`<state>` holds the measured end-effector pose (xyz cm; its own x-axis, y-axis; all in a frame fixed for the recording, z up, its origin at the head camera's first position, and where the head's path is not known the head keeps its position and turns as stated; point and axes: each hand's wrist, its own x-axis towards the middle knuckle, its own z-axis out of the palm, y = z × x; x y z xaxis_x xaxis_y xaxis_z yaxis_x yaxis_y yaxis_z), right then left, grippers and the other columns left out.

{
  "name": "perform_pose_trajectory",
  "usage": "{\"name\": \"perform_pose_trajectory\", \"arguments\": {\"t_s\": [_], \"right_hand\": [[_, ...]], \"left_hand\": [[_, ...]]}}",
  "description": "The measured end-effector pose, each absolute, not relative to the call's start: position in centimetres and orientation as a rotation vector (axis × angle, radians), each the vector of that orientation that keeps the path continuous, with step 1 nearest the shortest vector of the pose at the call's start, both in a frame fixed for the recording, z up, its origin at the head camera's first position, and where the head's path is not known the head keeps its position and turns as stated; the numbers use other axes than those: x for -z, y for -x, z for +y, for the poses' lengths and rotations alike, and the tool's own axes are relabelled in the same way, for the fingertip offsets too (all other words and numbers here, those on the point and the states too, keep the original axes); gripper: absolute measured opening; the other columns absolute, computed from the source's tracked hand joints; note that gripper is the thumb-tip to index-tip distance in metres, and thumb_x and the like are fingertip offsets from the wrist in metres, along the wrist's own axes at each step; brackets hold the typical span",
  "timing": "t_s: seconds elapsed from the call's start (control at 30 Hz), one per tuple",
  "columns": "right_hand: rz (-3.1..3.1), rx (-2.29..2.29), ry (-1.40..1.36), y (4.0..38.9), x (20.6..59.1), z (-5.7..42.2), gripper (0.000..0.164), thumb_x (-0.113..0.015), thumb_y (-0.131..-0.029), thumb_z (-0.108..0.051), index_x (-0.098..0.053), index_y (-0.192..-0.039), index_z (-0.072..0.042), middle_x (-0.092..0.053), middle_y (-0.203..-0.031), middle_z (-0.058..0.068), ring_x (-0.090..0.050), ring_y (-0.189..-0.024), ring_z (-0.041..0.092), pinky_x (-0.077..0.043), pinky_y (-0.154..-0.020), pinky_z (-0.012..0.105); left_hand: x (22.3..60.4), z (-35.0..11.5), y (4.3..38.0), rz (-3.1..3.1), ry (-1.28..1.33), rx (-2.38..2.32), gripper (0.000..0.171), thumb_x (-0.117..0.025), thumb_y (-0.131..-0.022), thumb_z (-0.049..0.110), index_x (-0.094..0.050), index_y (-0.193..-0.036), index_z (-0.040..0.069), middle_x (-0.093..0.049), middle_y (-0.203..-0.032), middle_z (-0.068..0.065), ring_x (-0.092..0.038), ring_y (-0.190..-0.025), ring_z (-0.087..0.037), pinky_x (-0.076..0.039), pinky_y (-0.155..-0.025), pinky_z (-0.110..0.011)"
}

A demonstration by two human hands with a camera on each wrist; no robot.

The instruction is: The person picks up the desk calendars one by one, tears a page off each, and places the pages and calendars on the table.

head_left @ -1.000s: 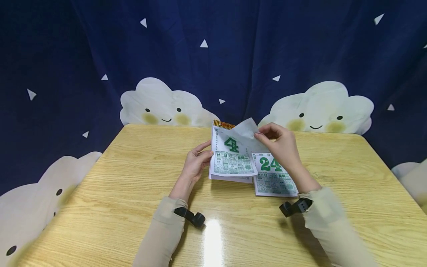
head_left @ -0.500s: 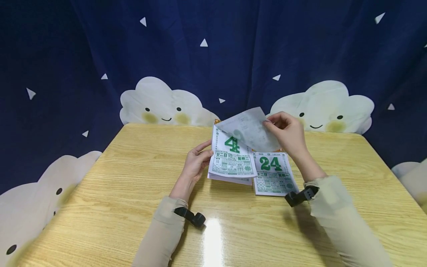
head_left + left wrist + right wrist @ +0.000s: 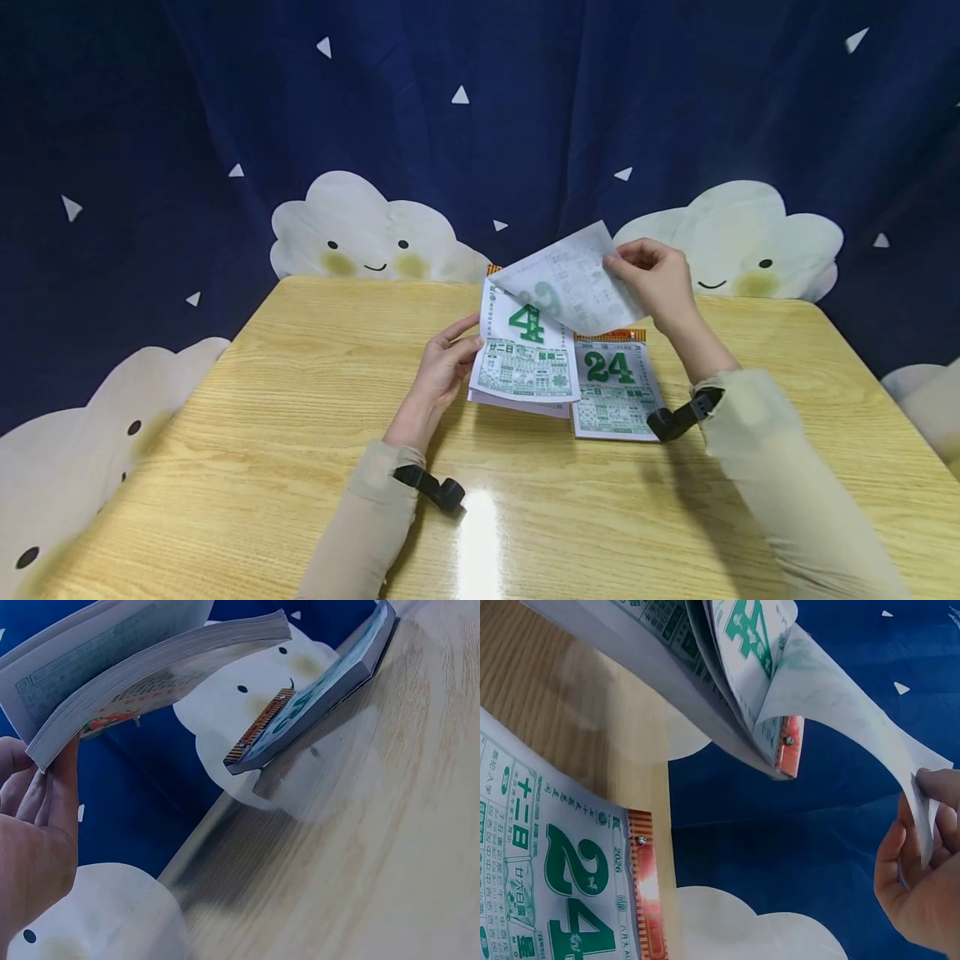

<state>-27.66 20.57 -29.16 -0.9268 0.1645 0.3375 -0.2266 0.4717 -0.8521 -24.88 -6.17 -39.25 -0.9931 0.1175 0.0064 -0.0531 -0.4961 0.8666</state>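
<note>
My left hand (image 3: 441, 371) grips the left edge of a thick tear-off calendar (image 3: 525, 371), tilted up off the table, with a green 4 on top. In the left wrist view, the thumb and fingers clasp the edge of its page block (image 3: 161, 671). My right hand (image 3: 660, 279) pinches the corner of a thin calendar sheet (image 3: 573, 283), raised up and to the right with its back showing. In the right wrist view, the sheet (image 3: 832, 694) curves from the calendar's top to the thumb and fingers. Part of its joint with the binding is hidden.
A second calendar (image 3: 617, 412) showing a green 24 lies on the wooden table (image 3: 300, 400), right of the held one, with an orange striped binding (image 3: 611, 335). Behind the table hangs a dark blue curtain (image 3: 390, 92) with white clouds. Black cameras sit on both wrists.
My right hand has moved up and to the right, drawing the sheet farther off the page with the 4. The second calendar's binding is now uncovered. My left hand keeps its hold.
</note>
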Motion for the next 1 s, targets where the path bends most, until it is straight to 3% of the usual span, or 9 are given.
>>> {"name": "perform_pose_trajectory", "arguments": {"t_s": [0.47,0.73,1.0], "right_hand": [[-2.416,-1.48,0.062,28.5,29.7,21.2,0.032,-0.066,-0.082,-0.029,-0.062,-0.096,-0.001,-0.053,-0.076,-0.007,-0.049,-0.069,0.008,-0.043,-0.054,0.016],[-2.303,-1.662,0.077,28.5,30.1,22.6,0.031,-0.064,-0.084,-0.028,-0.058,-0.099,-0.001,-0.052,-0.08,-0.008,-0.05,-0.072,0.005,-0.044,-0.059,0.013],[-2.251,-1.706,0.013,28.4,30.0,23.0,0.024,-0.066,-0.083,-0.028,-0.059,-0.094,-0.007,-0.054,-0.077,-0.011,-0.051,-0.069,0.003,-0.044,-0.058,0.013]], "left_hand": [[39.2,-6.1,24.8,1.492,-0.074,-2.647,0.045,-0.051,-0.083,-0.009,-0.046,-0.128,-0.006,-0.07,-0.073,-0.001,-0.063,-0.057,-0.008,-0.049,-0.051,-0.017],[39.1,-6.9,24.8,1.446,-0.077,-2.696,0.048,-0.047,-0.085,-0.009,-0.041,-0.132,-0.005,-0.069,-0.072,0.001,-0.062,-0.056,-0.006,-0.047,-0.047,-0.017],[38.9,-7.0,24.8,1.447,-0.104,-2.695,0.047,-0.048,-0.085,-0.009,-0.042,-0.131,-0.006,-0.07,-0.075,0.0,-0.063,-0.058,-0.006,-0.049,-0.051,-0.017]]}}
